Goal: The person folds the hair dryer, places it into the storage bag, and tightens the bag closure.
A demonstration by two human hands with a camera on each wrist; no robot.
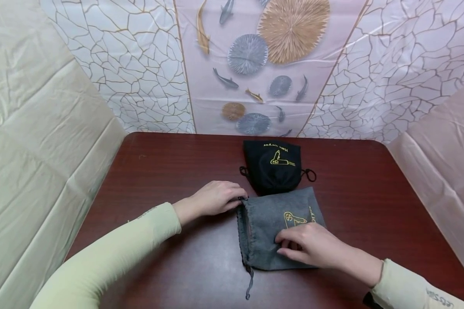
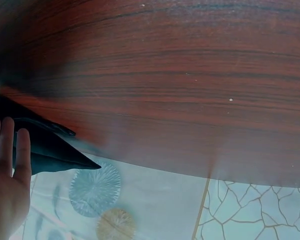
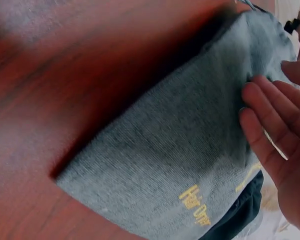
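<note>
A grey drawstring bag (image 1: 267, 231) with a yellow hair-dryer print and lettering lies flat on the table, its gathered mouth toward the left. My left hand (image 1: 218, 197) reaches to the far corner of that mouth, fingertips right at the drawstring; its thumb is hidden, so I cannot tell whether it pinches the cord. In the left wrist view several fingers (image 2: 23, 150) look straight. Over the grey fabric, my right hand (image 1: 313, 244) has its fingers loosely bent and the thumb apart. The right wrist view shows those fingertips (image 3: 250, 92) at the cloth, holding nothing.
Behind the grey bag lies a black drawstring bag (image 1: 261, 171), also printed with a yellow hair dryer, cord loops at both sides. Both bags are on a dark reddish-brown wooden table (image 1: 170, 163). Patterned sheeting (image 1: 139, 64) hangs behind the table's far edge, with pale cloth at the sides.
</note>
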